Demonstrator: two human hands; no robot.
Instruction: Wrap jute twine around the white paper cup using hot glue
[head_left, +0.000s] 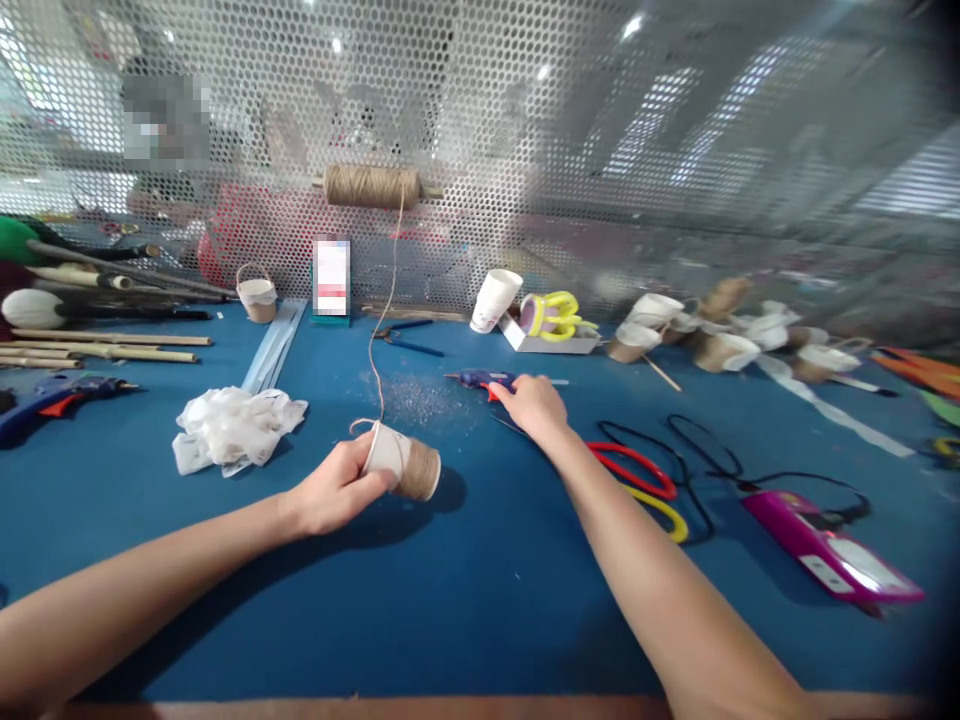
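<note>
My left hand [341,488] is closed around a white paper cup [390,452], tilted with its base to the right. Brown twine wraps the base half of the cup, and a strand [373,350] runs from its rim up to a twine spool [371,187] on the mesh. Over at the right, my right hand [534,405] closes on a blue glue gun [480,378] with an orange trigger, its nozzle facing left. The hand hides the gun's rear part. Pale crumbs [427,398] lie left of the hand on the blue table [465,600].
Crumpled white ribbon [236,430] lies at left, near another glue gun [56,400] and bamboo sticks [112,350]. Pliers [409,338], a phone [331,280] and twine-wrapped cups [724,350] line the back. Black cables and a purple power strip [832,545] occupy the right.
</note>
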